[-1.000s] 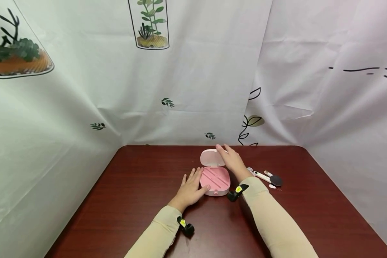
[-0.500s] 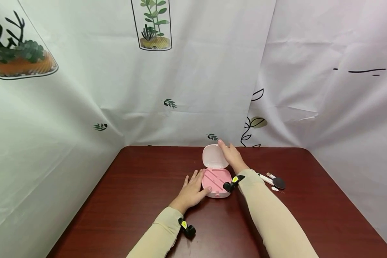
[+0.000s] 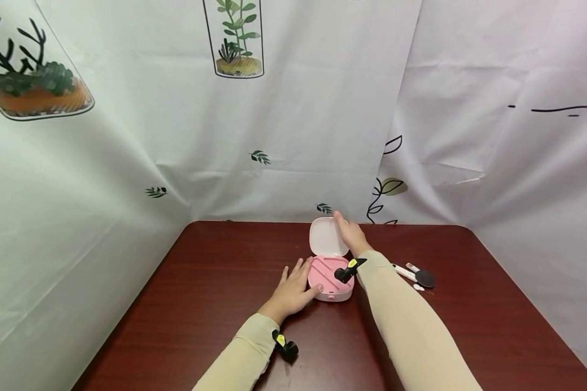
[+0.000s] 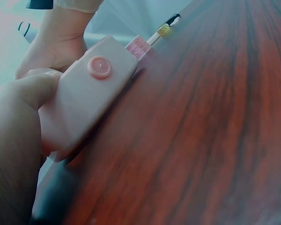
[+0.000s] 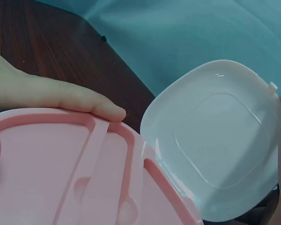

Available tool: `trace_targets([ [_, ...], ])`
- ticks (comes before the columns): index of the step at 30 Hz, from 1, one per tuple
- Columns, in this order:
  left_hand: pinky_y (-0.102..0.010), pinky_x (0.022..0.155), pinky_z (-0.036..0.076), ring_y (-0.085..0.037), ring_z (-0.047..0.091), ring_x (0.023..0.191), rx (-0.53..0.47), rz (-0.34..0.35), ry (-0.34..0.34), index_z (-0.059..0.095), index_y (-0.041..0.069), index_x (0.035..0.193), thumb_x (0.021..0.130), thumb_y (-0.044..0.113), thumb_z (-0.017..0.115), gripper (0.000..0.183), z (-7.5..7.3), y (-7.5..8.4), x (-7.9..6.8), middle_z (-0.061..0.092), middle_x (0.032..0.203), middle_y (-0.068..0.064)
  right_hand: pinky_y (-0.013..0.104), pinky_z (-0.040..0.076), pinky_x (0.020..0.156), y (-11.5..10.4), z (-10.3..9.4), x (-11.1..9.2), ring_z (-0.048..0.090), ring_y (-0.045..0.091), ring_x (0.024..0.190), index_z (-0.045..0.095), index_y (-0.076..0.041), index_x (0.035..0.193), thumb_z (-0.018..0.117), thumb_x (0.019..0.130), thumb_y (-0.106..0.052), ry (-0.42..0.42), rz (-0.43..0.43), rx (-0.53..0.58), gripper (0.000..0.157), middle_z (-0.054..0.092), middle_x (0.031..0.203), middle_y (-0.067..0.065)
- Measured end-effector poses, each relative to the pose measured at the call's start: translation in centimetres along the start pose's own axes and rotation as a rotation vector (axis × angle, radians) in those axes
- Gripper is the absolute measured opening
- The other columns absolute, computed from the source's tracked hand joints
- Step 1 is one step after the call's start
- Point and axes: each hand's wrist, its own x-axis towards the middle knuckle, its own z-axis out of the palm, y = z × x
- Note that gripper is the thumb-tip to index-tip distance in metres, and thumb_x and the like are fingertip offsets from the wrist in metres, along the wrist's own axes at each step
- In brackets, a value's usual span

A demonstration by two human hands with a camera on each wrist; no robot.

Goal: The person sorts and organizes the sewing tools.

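Observation:
A pink box [image 3: 333,297] with diagonal slots stands near the table's middle, its hinged whitish lid [image 3: 325,239] tilted up and back. My left hand [image 3: 289,293] lies along the box's left side, fingers spread and fairly straight, thumb at the front rim. With thumb and fingers, my right hand [image 3: 352,237] holds the lid's right edge; part of that grip is hidden. The right wrist view looks into the shallow pink tray [image 5: 37,168], with the lid [image 5: 220,140] behind it. A round ribbed button [image 4: 99,68] marks the front wall in the left wrist view.
Right of the box lie a white-handled tool [image 3: 405,271] with a dark oval head [image 3: 424,278] and small white pieces [image 3: 418,287]. The left wrist view shows a pink block [image 4: 138,47] and a gold-banded item [image 4: 164,31] beyond the box. A printed curtain [image 3: 293,119] surrounds the table.
The lid has swung farther up and back, and my right hand has moved up with it. My left hand keeps its place on the box. The view has shifted slightly.

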Motion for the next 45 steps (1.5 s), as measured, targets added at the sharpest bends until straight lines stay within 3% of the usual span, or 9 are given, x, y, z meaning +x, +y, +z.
trace_targets([
  [4, -0.059, 0.122, 0.01, -0.029, 0.019, 0.154, 0.004, 0.012, 0.021, 0.022, 0.009, 0.162, 0.1, 0.058, 0.044, 0.082, 0.2, 0.1, 0.0, 0.027, 0.166, -0.006, 0.053, 0.03, 0.118, 0.3, -0.4, -0.3, 0.03, 0.041, 0.147, 0.019, 0.002, 0.159, 0.028, 0.091, -0.084, 0.027, 0.004, 0.011, 0.11, 0.024, 0.162, 0.026],
  [8, -0.056, 0.122, 0.012, -0.027, 0.02, 0.154, 0.019, 0.007, 0.035, 0.022, 0.01, 0.162, 0.1, 0.058, 0.045, 0.082, 0.6, -0.1, -0.1, 0.027, 0.166, -0.005, 0.055, 0.021, 0.121, 0.6, -0.6, -1.0, 0.019, 0.041, 0.151, 0.006, -0.002, 0.162, 0.034, 0.091, -0.082, 0.133, -0.091, 0.029, 0.11, 0.014, 0.165, 0.026],
  [11, -0.056, 0.122, 0.013, -0.028, 0.02, 0.154, 0.022, 0.003, 0.045, 0.023, 0.01, 0.162, 0.099, 0.059, 0.045, 0.083, 0.7, -0.2, -0.2, 0.028, 0.166, -0.005, 0.056, 0.023, 0.12, 0.8, -0.8, -2.0, 0.023, 0.041, 0.15, 0.008, -0.006, 0.163, 0.046, 0.094, -0.073, 0.21, -0.194, 0.021, 0.104, 0.018, 0.164, 0.026],
  [17, -0.058, 0.122, 0.014, -0.029, 0.021, 0.154, 0.017, 0.0, 0.072, 0.025, 0.008, 0.161, 0.09, 0.071, 0.053, 0.099, 0.3, 0.1, 0.1, 0.03, 0.164, -0.008, 0.059, 0.03, 0.116, 1.2, -1.0, -4.1, 0.032, 0.042, 0.146, 0.015, -0.007, 0.161, 0.063, 0.094, -0.054, 0.269, -0.345, -0.063, 0.095, 0.026, 0.161, 0.025],
  [21, -0.057, 0.121, 0.017, -0.03, 0.023, 0.153, 0.041, -0.012, 0.08, 0.025, 0.006, 0.16, 0.082, 0.079, 0.057, 0.112, 0.2, 0.2, 0.4, 0.03, 0.164, -0.01, 0.058, 0.037, 0.111, 1.9, -0.6, -5.6, 0.043, 0.042, 0.136, 0.032, -0.003, 0.154, 0.071, 0.091, -0.043, 0.293, -0.424, -0.152, 0.085, 0.039, 0.149, 0.025],
  [28, -0.055, 0.122, 0.017, -0.027, 0.023, 0.153, 0.061, -0.042, 0.073, 0.025, 0.005, 0.16, 0.074, 0.083, 0.062, 0.122, 0.4, 0.6, 0.5, 0.03, 0.164, -0.009, 0.052, 0.048, 0.097, 3.2, 1.2, -7.9, 0.058, 0.038, 0.111, 0.059, 0.002, 0.127, 0.079, 0.083, -0.034, 0.195, -0.503, -0.337, 0.06, 0.059, 0.12, 0.022],
  [35, -0.054, 0.122, 0.018, -0.025, 0.024, 0.153, 0.062, -0.057, 0.08, 0.024, 0.005, 0.16, 0.071, 0.084, 0.065, 0.126, 1.1, 0.8, 0.8, 0.031, 0.164, -0.008, 0.05, 0.052, 0.09, 3.8, 2.3, -9.3, 0.062, 0.035, 0.101, 0.065, 0.004, 0.117, 0.078, 0.08, -0.03, 0.065, -0.517, -0.511, 0.052, 0.064, 0.111, 0.019],
  [40, -0.054, 0.122, 0.019, -0.024, 0.024, 0.153, 0.059, -0.066, 0.083, 0.025, 0.005, 0.16, 0.069, 0.083, 0.067, 0.127, 1.0, 0.9, 0.9, 0.032, 0.164, -0.008, 0.048, 0.053, 0.083, 3.8, 2.7, -9.7, 0.063, 0.033, 0.091, 0.069, 0.003, 0.11, 0.077, 0.076, -0.023, 0.057, -0.529, -0.599, 0.043, 0.064, 0.098, 0.016],
  [45, -0.054, 0.122, 0.018, -0.024, 0.024, 0.153, 0.053, -0.072, 0.078, 0.024, 0.004, 0.16, 0.069, 0.083, 0.067, 0.128, 1.0, 0.9, 0.8, 0.031, 0.164, -0.009, 0.047, 0.053, 0.08, 3.7, 3.0, -9.7, 0.062, 0.031, 0.085, 0.07, 0.003, 0.106, 0.076, 0.071, -0.017, 0.066, -0.524, -0.596, 0.041, 0.063, 0.094, 0.014],
])
